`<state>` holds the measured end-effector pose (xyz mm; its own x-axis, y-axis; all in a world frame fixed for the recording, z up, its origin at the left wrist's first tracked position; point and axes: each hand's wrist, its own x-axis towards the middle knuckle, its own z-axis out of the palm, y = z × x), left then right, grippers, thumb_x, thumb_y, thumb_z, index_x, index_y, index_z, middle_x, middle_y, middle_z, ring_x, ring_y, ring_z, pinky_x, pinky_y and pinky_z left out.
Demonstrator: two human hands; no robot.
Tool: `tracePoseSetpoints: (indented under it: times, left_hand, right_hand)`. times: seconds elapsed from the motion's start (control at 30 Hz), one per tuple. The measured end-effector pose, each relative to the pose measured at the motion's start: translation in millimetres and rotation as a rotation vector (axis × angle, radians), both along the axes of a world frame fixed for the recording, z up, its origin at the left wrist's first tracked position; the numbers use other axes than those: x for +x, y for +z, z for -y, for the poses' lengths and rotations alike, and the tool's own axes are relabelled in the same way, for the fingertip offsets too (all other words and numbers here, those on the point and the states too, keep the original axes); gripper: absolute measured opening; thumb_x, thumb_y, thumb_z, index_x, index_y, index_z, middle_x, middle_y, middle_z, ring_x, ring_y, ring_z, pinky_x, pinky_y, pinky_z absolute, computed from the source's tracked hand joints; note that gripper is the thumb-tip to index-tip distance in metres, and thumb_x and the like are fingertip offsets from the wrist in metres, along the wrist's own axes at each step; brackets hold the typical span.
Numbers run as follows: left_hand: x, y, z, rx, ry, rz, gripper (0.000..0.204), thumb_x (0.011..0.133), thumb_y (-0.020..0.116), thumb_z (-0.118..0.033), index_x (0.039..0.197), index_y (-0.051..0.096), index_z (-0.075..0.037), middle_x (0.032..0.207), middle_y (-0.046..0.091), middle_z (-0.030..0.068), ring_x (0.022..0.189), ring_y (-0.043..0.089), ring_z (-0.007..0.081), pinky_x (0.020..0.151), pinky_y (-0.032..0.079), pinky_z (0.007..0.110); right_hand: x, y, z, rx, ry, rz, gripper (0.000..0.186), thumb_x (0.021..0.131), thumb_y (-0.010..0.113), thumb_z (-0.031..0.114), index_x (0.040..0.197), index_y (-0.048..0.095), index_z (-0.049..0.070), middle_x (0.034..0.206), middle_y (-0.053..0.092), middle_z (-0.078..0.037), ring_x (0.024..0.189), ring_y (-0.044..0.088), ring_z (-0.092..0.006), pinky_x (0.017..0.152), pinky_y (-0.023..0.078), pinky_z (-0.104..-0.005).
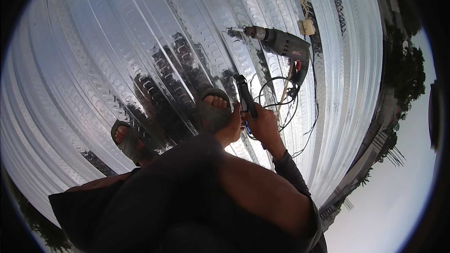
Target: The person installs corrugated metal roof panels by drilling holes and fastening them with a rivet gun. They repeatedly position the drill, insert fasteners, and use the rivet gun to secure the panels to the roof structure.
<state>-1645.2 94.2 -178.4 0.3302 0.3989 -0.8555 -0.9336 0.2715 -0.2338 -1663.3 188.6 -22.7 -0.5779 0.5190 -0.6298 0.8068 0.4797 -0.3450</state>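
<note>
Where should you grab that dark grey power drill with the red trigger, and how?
Probably by its slim dark handle, coming from the lower right: the drill lies on its side, handle bent toward the person, thin metal bit facing left, away from that approach.

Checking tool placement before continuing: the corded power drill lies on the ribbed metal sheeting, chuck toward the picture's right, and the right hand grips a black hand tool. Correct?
Not quite: the head view shows the chuck toward the picture's left. The corded power drill does lie on the ribbed metal sheeting, and the right hand does grip a black hand tool.
</note>
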Motion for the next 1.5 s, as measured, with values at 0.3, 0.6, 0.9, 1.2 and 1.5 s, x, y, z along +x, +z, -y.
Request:
tracePoseSetpoints:
  times: [0.3, 0.6, 0.9, 1.2, 1.5]
  left_hand:
    - [6, 4, -2, 0.045, 0.015, -0.105, 0.046, 0.103, 0.032, -0.055, 0.111, 0.057, -0.017, 0.112, 0.060, 0.0026, 0.106, 0.055, 0.0195, 0.096, 0.040, 0.041]
    - [19, -23, 4, -0.032, 0.022, -0.049, 0.050, 0.101, 0.035, -0.057, 0.117, 0.058, -0.014, 0.116, 0.061, 0.0048, 0.111, 0.054, 0.0220, 0.101, 0.037, 0.044]
    - [23, -15, -5, -0.020, -0.034, -0.073, 0.055, 0.099, 0.038, -0.058, 0.122, 0.058, -0.011, 0.119, 0.062, 0.0070, 0.115, 0.054, 0.0246, 0.105, 0.033, 0.048]
    - [8, -8, -6, 0.086, 0.034, -0.017, 0.065, 0.101, 0.027, -0.064, 0.126, 0.054, -0.010, 0.135, 0.055, 0.0108, 0.129, 0.047, 0.0279, 0.112, 0.029, 0.049]
    - [14, 2, 6, 0.172, 0.163, -0.109, 0.047, 0.105, 0.029, -0.050, 0.114, 0.055, -0.011, 0.119, 0.063, 0.0104, 0.114, 0.059, 0.0282, 0.101, 0.043, 0.048]
  right_hand:
    - [19, -39, 3, -0.123, -0.277, -0.182, 0.036, 0.087, 0.075, 0.025, 0.108, 0.068, -0.004, 0.095, 0.070, -0.019, 0.080, 0.068, -0.0257, 0.068, 0.053, -0.0406]
    - [39, -83, 18, -0.237, -0.282, -0.279, 0.035, 0.090, 0.070, 0.020, 0.111, 0.064, -0.007, 0.093, 0.070, -0.017, 0.085, 0.066, -0.0258, 0.078, 0.051, -0.0407]
    - [41, -73, 2, -0.026, -0.123, -0.246, 0.025, 0.087, 0.071, 0.020, 0.095, 0.069, -0.004, 0.084, 0.069, -0.022, 0.074, 0.069, -0.0324, 0.068, 0.052, -0.0431]
    - [-5, -19, -11, 0.009, 0.009, 0.040, 0.028, 0.085, 0.073, 0.025, 0.085, 0.068, -0.002, 0.074, 0.068, -0.022, 0.067, 0.068, -0.0382, 0.061, 0.051, -0.0456]
    - [22, -51, -10, -0.367, -0.259, -0.123, 0.042, 0.084, 0.079, 0.032, 0.101, 0.062, -0.002, 0.077, 0.064, -0.007, 0.070, 0.056, -0.0130, 0.063, 0.049, -0.0328]
